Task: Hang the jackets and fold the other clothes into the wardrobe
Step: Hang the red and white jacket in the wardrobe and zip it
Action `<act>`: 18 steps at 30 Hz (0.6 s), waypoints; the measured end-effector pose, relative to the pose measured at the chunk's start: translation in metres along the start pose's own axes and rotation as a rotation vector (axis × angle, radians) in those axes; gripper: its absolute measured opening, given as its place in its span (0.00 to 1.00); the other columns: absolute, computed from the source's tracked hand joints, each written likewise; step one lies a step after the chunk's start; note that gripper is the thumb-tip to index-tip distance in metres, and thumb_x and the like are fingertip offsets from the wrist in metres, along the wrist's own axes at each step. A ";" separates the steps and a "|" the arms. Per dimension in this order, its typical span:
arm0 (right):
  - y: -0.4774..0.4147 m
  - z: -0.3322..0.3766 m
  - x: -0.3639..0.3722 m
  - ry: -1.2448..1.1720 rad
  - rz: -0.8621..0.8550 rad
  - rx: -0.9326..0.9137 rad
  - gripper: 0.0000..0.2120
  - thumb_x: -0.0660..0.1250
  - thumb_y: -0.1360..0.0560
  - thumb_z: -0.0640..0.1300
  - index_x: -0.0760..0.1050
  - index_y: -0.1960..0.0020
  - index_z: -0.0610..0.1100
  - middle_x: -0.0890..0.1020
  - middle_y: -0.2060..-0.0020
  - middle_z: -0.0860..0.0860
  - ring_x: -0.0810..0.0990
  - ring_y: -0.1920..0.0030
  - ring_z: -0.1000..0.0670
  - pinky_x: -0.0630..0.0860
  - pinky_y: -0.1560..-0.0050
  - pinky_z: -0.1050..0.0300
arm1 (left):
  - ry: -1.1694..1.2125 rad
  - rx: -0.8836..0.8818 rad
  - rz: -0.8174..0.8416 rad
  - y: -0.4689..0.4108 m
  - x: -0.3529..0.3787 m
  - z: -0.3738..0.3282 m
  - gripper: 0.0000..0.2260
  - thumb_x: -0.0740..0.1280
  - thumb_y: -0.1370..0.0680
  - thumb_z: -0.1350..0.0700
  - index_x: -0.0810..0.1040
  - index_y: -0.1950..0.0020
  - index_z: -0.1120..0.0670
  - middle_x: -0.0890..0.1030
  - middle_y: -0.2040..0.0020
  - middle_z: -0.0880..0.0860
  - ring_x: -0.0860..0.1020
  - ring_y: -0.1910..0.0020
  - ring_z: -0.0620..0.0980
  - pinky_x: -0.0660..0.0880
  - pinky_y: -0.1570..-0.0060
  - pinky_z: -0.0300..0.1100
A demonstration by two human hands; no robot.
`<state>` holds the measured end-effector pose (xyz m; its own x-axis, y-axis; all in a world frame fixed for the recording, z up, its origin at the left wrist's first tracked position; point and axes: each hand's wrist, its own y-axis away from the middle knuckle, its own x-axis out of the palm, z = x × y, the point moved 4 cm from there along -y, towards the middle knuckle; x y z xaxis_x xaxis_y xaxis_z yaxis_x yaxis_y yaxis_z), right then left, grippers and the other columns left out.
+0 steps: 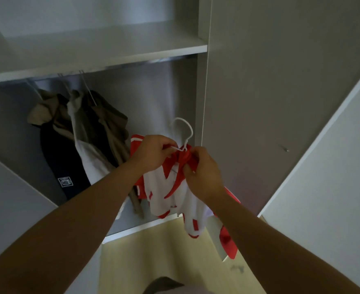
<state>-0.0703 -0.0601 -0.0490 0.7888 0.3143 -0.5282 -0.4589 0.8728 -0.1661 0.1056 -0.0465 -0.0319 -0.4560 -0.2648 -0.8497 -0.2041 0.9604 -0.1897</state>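
Note:
A red and white jacket point(166, 187) hangs bunched from a white wire hanger point(183, 132) in front of the open wardrobe. My left hand point(153, 151) grips the hanger's left shoulder together with the jacket's fabric. My right hand point(204, 172) pinches the red collar just under the hanger's neck. The hanger's hook points up, below the rail point(132, 65) and apart from it. Several garments hang from the rail at the left: a dark one with a white patch point(62, 162), a white one point(90, 153) and an olive one point(109, 126).
A pale shelf point(102, 52) runs above the rail. The wardrobe's grey side panel point(270, 102) stands to the right, with an open door point(333, 166) beyond it. The wardrobe's bottom edge point(141, 228) meets light wooden floor point(164, 257). A dark cloth point(164, 283) lies on the floor below.

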 end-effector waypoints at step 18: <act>-0.176 0.005 0.088 0.428 -0.111 0.202 0.20 0.65 0.27 0.35 0.72 0.36 0.45 0.79 0.46 0.45 0.80 0.48 0.39 0.78 0.49 0.46 | 0.086 0.045 0.058 -0.186 -0.009 0.148 0.07 0.73 0.24 0.49 0.85 0.47 0.46 0.81 0.58 0.38 0.78 0.61 0.32 0.67 0.61 0.22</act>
<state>0.0817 -0.1846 -0.0619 0.5699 0.0706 -0.8187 -0.2597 0.9607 -0.0980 0.2762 -0.2095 -0.0615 -0.5385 -0.2136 -0.8151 -0.1371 0.9767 -0.1654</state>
